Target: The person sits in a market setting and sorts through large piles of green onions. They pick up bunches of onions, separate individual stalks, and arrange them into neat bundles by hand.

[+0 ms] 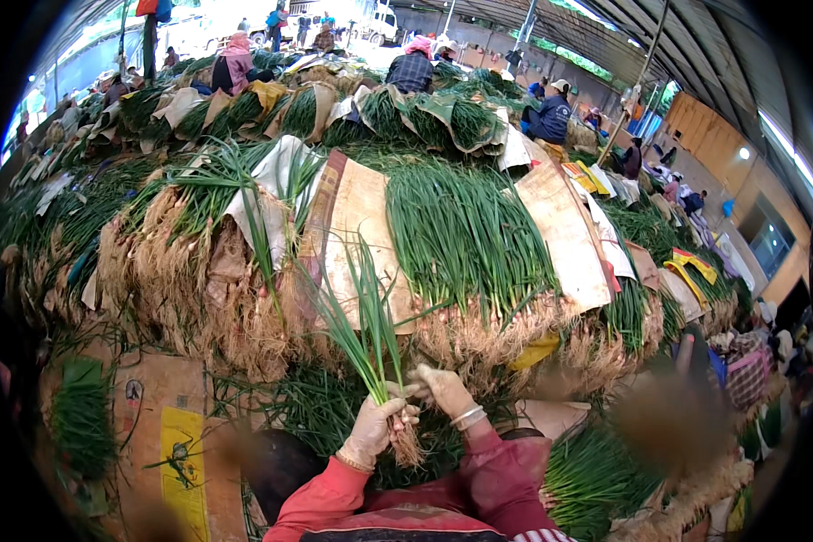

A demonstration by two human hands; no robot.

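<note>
Just in front of my body, my left hand (pixel 370 432), in a pale glove, is wrapped round a small bunch of green onions (pixel 363 348). Their green leaves point up and away, and the reddish bulbs with stringy roots hang below the fist. Close beside the stalks is my right hand (pixel 447 393), gloved too, with a pale band at the wrist. Its fingers are bent and pressed together toward the bunch; what they pinch, if anything, is too small to make out. Loose green leaves (pixel 321 411) lie beneath both hands.
Ahead stands a long heap of green onions (pixel 470 235), roots toward me, with cardboard sheets (pixel 361 226) laid between the bundles. Cut greens (pixel 83 420) lie on flattened cardboard (pixel 140 379) at my left. More green onions (pixel 596 479) lie at my right. Several people sit among heaps farther back.
</note>
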